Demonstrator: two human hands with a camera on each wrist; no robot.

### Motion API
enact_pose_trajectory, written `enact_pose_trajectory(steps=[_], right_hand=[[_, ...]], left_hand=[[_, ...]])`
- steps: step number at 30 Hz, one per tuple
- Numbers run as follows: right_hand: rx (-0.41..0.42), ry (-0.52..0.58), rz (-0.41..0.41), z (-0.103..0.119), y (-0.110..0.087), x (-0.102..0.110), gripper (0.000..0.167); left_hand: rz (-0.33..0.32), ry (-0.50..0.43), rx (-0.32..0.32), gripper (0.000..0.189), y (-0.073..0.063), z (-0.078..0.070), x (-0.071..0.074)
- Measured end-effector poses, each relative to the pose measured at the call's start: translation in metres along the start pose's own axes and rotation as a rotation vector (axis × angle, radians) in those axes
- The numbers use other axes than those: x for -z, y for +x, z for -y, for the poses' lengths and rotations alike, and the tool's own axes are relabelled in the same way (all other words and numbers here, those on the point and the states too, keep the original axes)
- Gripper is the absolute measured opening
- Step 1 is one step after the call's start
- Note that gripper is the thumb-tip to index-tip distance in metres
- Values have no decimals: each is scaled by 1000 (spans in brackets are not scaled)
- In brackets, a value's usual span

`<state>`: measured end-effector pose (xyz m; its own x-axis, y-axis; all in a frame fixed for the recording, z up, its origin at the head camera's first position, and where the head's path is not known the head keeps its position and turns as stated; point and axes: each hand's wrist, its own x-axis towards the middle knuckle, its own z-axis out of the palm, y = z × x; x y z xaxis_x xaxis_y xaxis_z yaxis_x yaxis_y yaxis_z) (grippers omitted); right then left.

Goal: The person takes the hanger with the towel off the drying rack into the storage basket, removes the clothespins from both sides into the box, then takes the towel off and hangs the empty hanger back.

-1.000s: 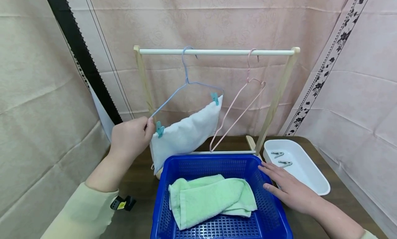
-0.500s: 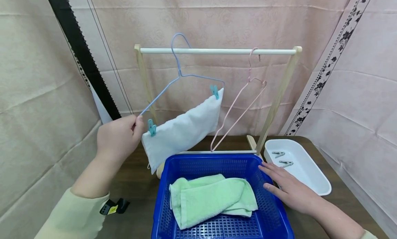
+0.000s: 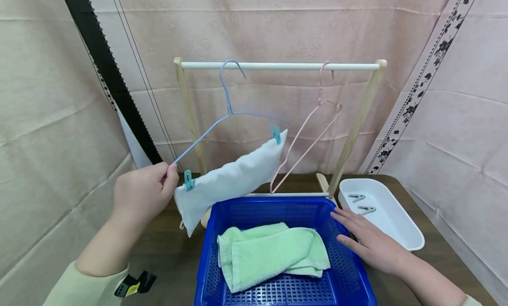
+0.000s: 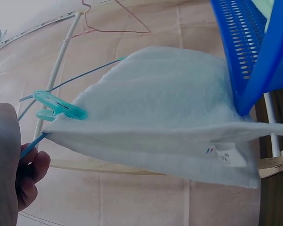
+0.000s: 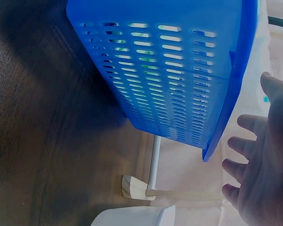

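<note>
My left hand (image 3: 144,189) grips the lower left corner of a blue wire hanger (image 3: 206,132), whose hook lies over the rack's white rail. A white towel (image 3: 234,173) hangs from the hanger, held by two teal clothespins (image 3: 189,180), and slants down to the left. In the left wrist view, a small label (image 4: 228,154) shows on the towel (image 4: 165,94). My right hand (image 3: 369,240) is spread with its fingers straight at the right rim of the blue basket (image 3: 200,270). A folded green towel (image 3: 274,257) lies inside the basket.
A pink hanger (image 3: 297,143) hangs on the right part of the rack's rail (image 3: 278,66). To the right of the basket stands a white tray (image 3: 397,222) with two clothespins (image 3: 367,210) in it. The rack stands behind the basket on a brown table (image 3: 158,248).
My left hand has moved left and down with the blue hanger and white towel. The hook rose above the rail, shifted left and came down again. My right hand has stayed in place.
</note>
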<state>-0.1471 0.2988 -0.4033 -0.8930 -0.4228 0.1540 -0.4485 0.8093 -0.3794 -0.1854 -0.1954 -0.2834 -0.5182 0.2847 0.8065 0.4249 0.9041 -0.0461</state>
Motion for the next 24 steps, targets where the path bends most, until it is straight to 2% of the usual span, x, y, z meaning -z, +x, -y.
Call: enact_pose_trajectory(steps=[6, 14, 24], right_hand=[[-22, -2, 9, -3, -1, 1, 56], [-41, 5, 12, -6, -4, 2, 57], [-37, 6, -8, -10, -9, 0, 57]], left_hand=[[-10, -24, -37, 43, -13, -4, -4], [-101, -34, -74, 43, -37, -5, -16], [-110, -111, -98, 46, -68, -5, -22]])
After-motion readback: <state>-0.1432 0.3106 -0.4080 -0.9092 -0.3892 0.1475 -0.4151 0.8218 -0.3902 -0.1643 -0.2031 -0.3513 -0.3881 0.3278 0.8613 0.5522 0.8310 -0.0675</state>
